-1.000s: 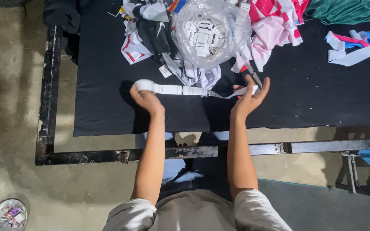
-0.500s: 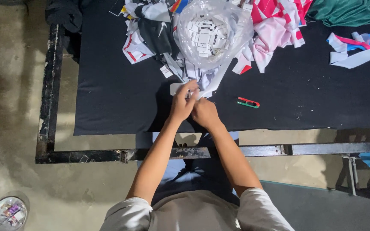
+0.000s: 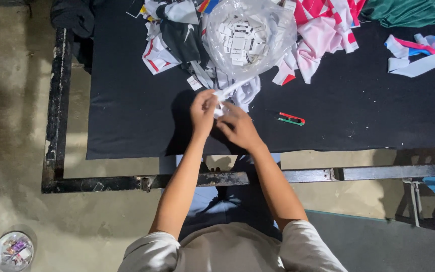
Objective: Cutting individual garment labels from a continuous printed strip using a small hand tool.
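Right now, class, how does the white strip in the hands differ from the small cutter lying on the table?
The white strip is pale, soft cloth, pinched between the left hand and right hand. The cutter is red and green, rigid, and lies untouched to the right. Both are over the black tabletop.

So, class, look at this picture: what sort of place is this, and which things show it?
Probably a garment workshop. Both hands work a white fabric strip over a black cloth-covered table, with a pile of cut fabric pieces, a clear bag of small white labels and a thread snipper.

Black-topped table (image 3: 127, 126), rusty metal frame (image 3: 56, 100), stained concrete floor (image 3: 11, 151)
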